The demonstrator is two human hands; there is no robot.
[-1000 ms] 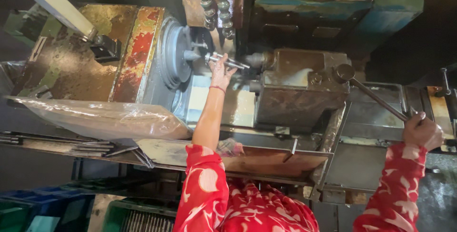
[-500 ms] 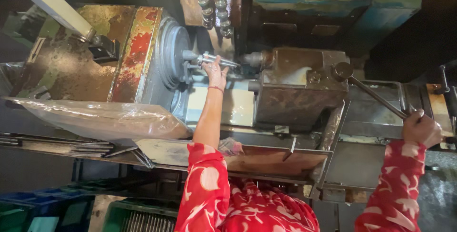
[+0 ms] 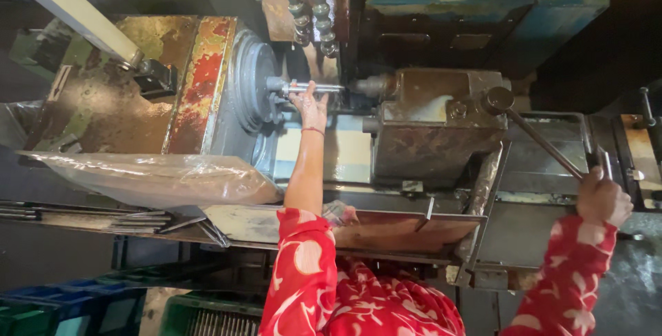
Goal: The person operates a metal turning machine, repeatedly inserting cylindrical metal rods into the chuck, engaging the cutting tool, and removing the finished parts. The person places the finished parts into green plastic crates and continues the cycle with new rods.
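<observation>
The left hand (image 3: 312, 104) pinches the rod (image 3: 314, 88) at the chuck (image 3: 252, 88), steadying it, while the right hand (image 3: 601, 197), right of the chuck, grips the lever (image 3: 541, 141).

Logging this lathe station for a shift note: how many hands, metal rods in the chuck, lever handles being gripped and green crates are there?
hands: 2, left and right
metal rod: 1
lever handle: 1
green crate: 1
Total: 5

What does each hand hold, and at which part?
Left hand: thin shiny metal rod, mid-length. Right hand: long dark metal lever, at its outer end.
</observation>
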